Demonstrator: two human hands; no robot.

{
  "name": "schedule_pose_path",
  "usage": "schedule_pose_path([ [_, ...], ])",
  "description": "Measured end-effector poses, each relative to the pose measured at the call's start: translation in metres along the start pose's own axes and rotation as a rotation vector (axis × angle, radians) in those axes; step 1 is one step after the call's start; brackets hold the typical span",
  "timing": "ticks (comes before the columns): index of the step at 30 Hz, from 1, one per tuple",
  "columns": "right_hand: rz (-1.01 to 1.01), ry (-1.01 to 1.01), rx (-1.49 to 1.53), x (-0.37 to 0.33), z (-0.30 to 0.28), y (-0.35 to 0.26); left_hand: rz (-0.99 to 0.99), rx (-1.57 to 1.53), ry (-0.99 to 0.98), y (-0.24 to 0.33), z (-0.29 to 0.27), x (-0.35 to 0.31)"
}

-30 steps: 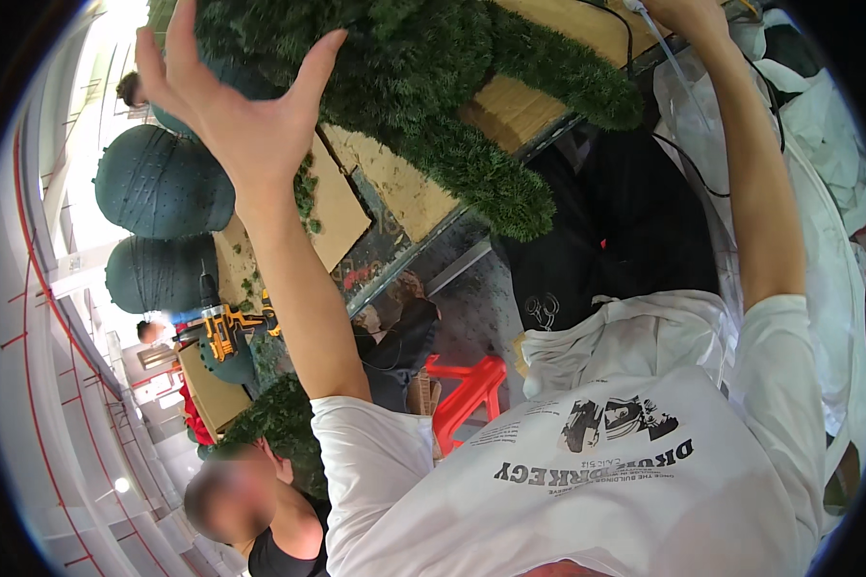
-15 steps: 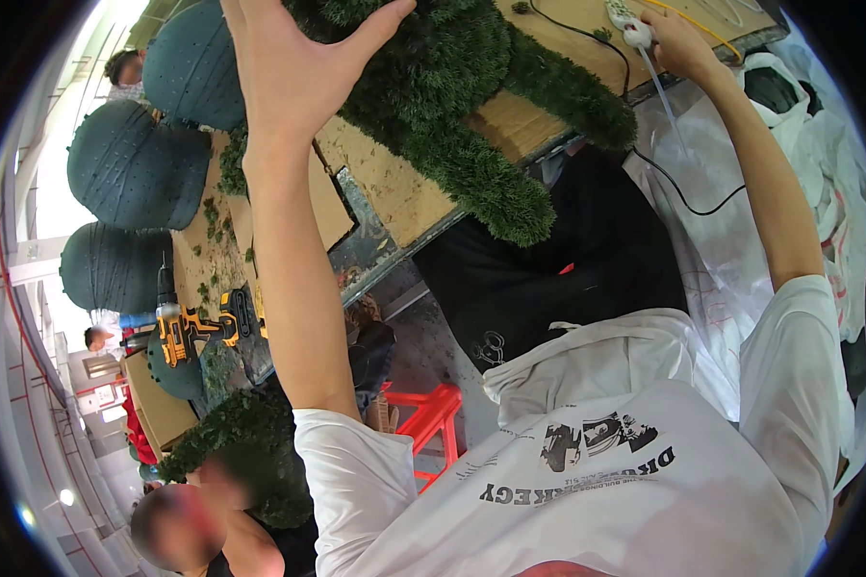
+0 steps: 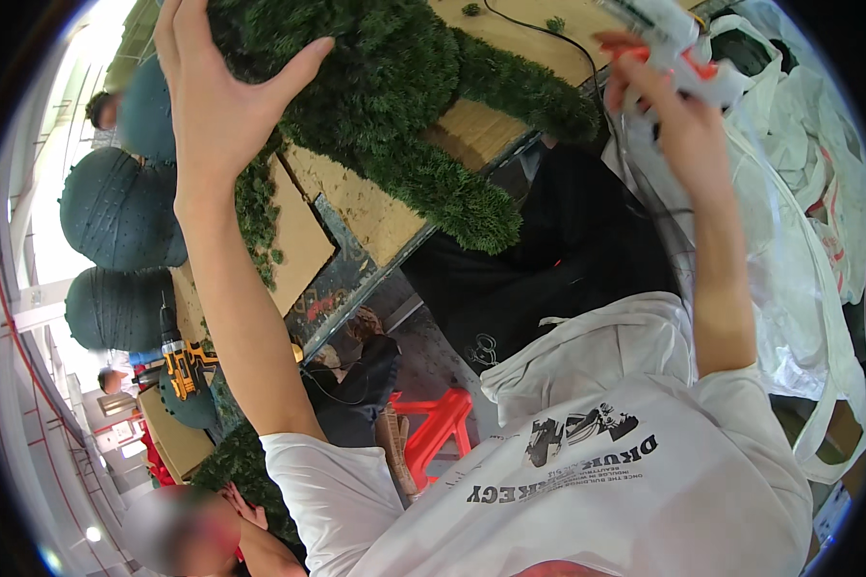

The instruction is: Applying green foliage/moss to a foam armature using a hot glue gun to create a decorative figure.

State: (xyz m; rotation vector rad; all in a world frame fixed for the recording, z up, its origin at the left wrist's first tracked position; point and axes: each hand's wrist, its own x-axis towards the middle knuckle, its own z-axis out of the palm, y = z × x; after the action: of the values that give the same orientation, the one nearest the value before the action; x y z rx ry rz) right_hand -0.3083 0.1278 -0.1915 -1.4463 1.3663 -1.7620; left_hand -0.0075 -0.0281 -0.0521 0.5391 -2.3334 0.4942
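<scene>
A shaggy green artificial-foliage figure (image 3: 356, 96) with two limb-like parts lies on the table, its far end cut off by the upper edge. Against its left side is my left hand (image 3: 216, 111), thumb spread wide and nothing seen in its grasp; some fingertips run out of view. Whether the palm presses on the foliage I cannot tell. Raised off the table's right end, my right hand (image 3: 678, 120) is closed around a white glue gun (image 3: 717, 88) with a red-orange trigger. Motion blurs the gun, and its nozzle end is unclear.
Dark green studded domes (image 3: 115, 207) line the left side. A yellow-black cordless drill (image 3: 185, 363) stands near them. Cardboard (image 3: 293, 226) covers part of the table (image 3: 366, 260). A red stool (image 3: 438, 428) is below, white sacks (image 3: 789, 212) at right. Another person (image 3: 183, 534) sits lower left.
My right hand has lifted the glue gun off the table and brought it nearer to me. My left hand has shifted left in the picture, still spread, as the whole view moved.
</scene>
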Motion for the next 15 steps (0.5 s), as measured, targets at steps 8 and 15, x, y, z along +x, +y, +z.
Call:
schedule_pose_path([
  [8,0.207,-0.066,0.443,-0.050,0.057,0.000,-0.028,-0.005,-0.061,0.012,-0.003,0.004],
  [15,0.330,-0.109,0.478,-0.054,0.059,-0.001,-0.131,-0.014,-0.116,0.018,-0.005,0.004],
])
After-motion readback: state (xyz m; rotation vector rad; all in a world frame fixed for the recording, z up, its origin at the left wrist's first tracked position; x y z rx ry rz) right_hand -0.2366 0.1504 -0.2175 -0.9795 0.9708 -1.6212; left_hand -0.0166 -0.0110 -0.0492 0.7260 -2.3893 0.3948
